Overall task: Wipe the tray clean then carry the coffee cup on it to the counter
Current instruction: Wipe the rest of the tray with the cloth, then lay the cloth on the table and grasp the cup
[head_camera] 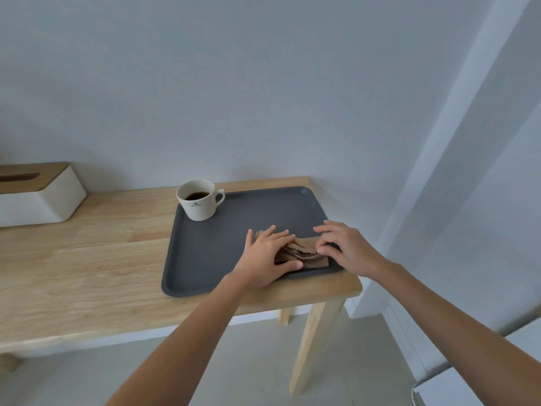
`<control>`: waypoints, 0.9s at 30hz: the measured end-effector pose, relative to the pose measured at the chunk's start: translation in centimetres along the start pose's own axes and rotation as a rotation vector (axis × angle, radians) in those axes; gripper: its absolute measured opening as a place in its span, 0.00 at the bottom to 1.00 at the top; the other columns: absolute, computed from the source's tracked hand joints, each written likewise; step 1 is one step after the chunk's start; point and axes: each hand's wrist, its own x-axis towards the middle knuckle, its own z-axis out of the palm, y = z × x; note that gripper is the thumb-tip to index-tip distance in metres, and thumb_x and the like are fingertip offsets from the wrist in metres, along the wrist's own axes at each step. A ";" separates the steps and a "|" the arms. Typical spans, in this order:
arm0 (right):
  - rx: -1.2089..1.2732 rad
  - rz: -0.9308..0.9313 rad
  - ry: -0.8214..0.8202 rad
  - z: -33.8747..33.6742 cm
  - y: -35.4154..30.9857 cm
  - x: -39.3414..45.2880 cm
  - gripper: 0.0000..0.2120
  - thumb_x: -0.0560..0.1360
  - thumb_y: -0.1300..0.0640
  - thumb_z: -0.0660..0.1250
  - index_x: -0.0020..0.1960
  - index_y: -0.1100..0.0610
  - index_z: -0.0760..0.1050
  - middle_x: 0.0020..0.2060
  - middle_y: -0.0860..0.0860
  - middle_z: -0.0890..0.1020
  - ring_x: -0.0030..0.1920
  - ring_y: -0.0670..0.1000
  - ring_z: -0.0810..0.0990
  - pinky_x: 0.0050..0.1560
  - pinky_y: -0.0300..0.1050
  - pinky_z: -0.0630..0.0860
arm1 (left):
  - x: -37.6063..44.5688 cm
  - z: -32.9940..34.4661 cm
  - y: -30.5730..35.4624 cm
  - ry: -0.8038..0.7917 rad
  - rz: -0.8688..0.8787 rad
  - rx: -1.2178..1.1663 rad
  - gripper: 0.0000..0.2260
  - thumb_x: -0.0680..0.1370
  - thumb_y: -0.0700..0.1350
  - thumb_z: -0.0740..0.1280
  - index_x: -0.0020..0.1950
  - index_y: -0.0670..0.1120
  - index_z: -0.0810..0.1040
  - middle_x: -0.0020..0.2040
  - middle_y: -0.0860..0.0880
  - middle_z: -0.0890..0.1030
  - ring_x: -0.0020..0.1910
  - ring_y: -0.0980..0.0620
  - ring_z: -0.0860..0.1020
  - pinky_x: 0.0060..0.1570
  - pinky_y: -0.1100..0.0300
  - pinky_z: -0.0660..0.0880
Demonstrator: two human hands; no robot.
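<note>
A dark grey tray (210, 247) lies on the right end of a wooden table (87, 259). A white coffee cup (198, 203) with dark coffee in it stands in the tray's far left corner, handle to the right. A folded brown cloth (304, 253) lies on the tray near its front right corner. My left hand (269, 256) rests flat on the cloth's left part, thumb along its near edge. My right hand (342, 247) pinches the cloth's right end with bent fingers.
A white tissue box with a wooden lid (35, 194) stands at the far left of the table. The table's right edge and leg (316, 341) are close to the tray. A wall lies behind, and a white appliance edge (468, 376) shows at lower right.
</note>
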 end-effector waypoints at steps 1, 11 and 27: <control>0.002 -0.002 -0.007 -0.1 -0.2 0.4 0.09 0.78 0.58 0.63 0.46 0.58 0.81 0.62 0.53 0.79 0.70 0.51 0.69 0.67 0.39 0.62 | 0.2 -0.1 0.3 0.014 -0.014 0.001 0.31 0.72 0.68 0.61 0.72 0.57 0.66 0.75 0.56 0.66 0.78 0.51 0.54 0.73 0.36 0.42; 0.276 0.097 0.156 -3.0 -4.5 4.1 0.20 0.82 0.50 0.50 0.45 0.63 0.72 0.39 0.58 0.78 0.42 0.57 0.76 0.40 0.43 0.69 | 1.0 -3.7 0.7 0.262 -0.115 -0.246 0.13 0.76 0.48 0.67 0.35 0.45 0.70 0.29 0.53 0.72 0.32 0.49 0.69 0.38 0.54 0.68; 0.269 -0.356 0.089 -3.1 -17.4 11.9 0.22 0.78 0.50 0.62 0.37 0.68 0.75 0.31 0.68 0.75 0.29 0.58 0.73 0.38 0.53 0.77 | -9.4 -22.7 -5.9 0.050 -0.227 -0.198 0.08 0.69 0.50 0.76 0.41 0.48 0.81 0.30 0.54 0.77 0.29 0.59 0.73 0.32 0.67 0.67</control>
